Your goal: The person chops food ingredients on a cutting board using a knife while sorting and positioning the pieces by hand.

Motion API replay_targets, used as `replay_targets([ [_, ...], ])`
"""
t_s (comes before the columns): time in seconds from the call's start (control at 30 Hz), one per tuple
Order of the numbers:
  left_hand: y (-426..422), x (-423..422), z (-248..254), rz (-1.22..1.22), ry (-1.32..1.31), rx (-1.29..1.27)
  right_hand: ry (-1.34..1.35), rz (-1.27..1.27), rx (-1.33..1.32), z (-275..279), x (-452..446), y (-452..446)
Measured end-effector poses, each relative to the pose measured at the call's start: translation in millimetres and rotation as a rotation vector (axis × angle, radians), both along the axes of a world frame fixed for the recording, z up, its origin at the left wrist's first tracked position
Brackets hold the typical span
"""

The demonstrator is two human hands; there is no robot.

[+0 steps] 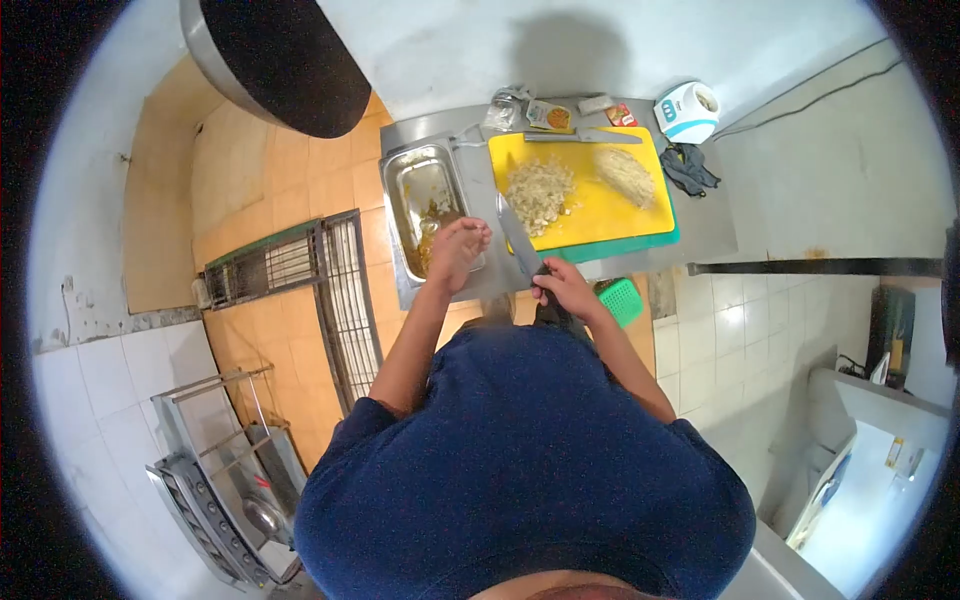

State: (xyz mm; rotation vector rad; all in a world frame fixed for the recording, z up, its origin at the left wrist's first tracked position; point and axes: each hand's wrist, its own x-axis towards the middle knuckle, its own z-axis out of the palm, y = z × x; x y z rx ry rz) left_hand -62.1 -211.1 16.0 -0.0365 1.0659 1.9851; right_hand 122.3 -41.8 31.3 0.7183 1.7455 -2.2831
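In my right hand (567,290) is a kitchen knife (517,236), gripped by its dark handle. Its broad blade points up and left, over the counter between a metal pan and a yellow cutting board (590,222). My left hand (460,253) is at the right rim of the steel pan (396,190), fingers loosely bent and nothing visible in them. Brownish-orange food remains (432,222) lie in the pan, partly hidden by that hand. On the board are a heap of pale chopped food (540,192) and a larger pale, shredded-looking mound (624,176).
A second knife (582,137) lies along the board's far edge. Behind it are food packets (549,115) and a clear plastic bag (501,112). A white appliance (687,111) and dark cloth (690,169) sit to the right. A green board (640,246) lies underneath the yellow one.
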Motion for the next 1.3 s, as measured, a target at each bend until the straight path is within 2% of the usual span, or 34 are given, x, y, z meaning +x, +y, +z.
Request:
replay_targets([
  [0.1, -7, 9, -2, 0.013, -0.059, 0.061, -0.035, 0.009, -0.029, -5, -1, -3],
  [0.2, -10, 14, -7, 0.026, -0.144, -0.007, -0.003, 0.057, 0.009, -10, -6, -3],
  [0.23, -11, 21, -16, -0.008, 0.086, -0.114, 0.008, 0.065, -0.007, -12, -6, -2],
  [0.37, -9, 36, -25, 0.165, -0.158, -0.133, 0.093, 0.123, -0.060, -15, -8, 7],
  [0.47, -3, 49, -21, 0.318, -0.217, -0.088, 0.128, 0.200, -0.117, -28, -6, 20],
  [0.67, 18, 69, -42, 0.364, -0.139, -0.262, 0.074, 0.334, -0.129, -3, -24, 40],
  [0.7, 17, 72, -49, 0.341, -0.139, -0.209, 0.090, 0.366, -0.157, -6, -27, 44],
  [0.8, 36, 87, 11, 0.396, -0.162, -0.158, 0.104, 0.389, -0.149, 6, -35, 50],
  [0.83, 41, 89, 30, 0.383, -0.165, -0.217, 0.046, 0.371, -0.136, 18, -37, 52],
  [0.9, 46, 92, 40, 0.285, -0.027, -0.230, 0.092, 0.417, -0.203, 17, -45, 59],
  [0.93, 47, 96, 41, 0.235, 0.036, -0.242, 0.108, 0.439, -0.240, 16, -45, 61],
  [1.07, 62, 108, 20, 0.478, -0.216, -0.089, 0.156, 0.487, -0.254, 11, -50, 73],
  [1.2, 71, 114, 8, 0.403, -0.074, -0.056, 0.147, 0.489, -0.256, 15, -44, 85],
  [1.3, 80, 113, 11, 0.352, -0.071, -0.075, 0.161, 0.464, -0.268, 8, -39, 93],
])
